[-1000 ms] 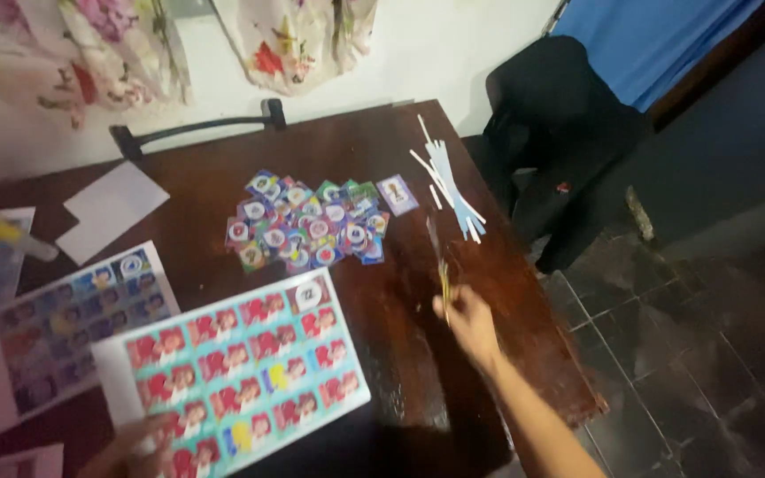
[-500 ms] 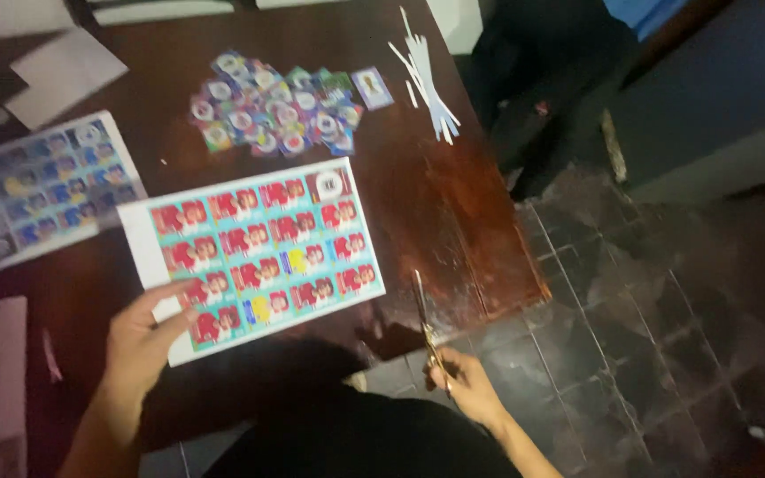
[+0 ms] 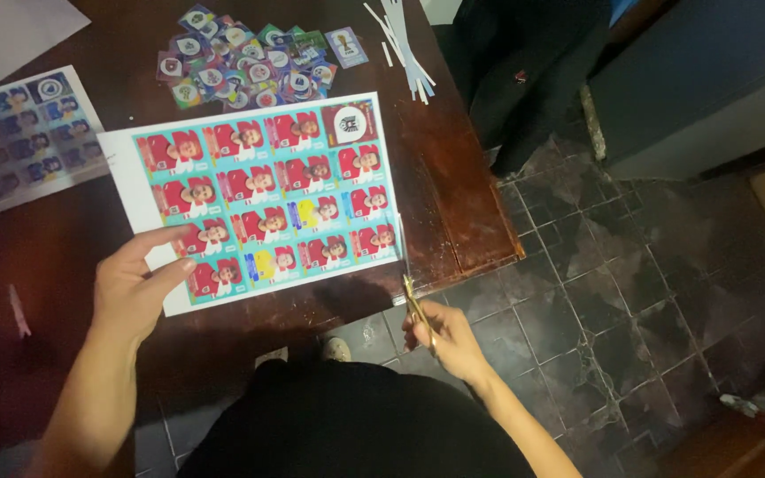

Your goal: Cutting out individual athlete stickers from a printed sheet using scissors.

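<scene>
At frame centre, the left hand [image 3: 139, 288] pinches a printed sheet of red-and-teal stickers [image 3: 263, 199] by its lower-left corner; the right hand [image 3: 444, 336] grips gold-handled scissors [image 3: 411, 283] at the sheet's right edge, seemingly trimming; blades must follow the margin.

The scissors' handles [image 3: 424, 320] sit hidden inside the right hand [image 3: 444, 341]; blades perhaps open, too blurred.
</scene>
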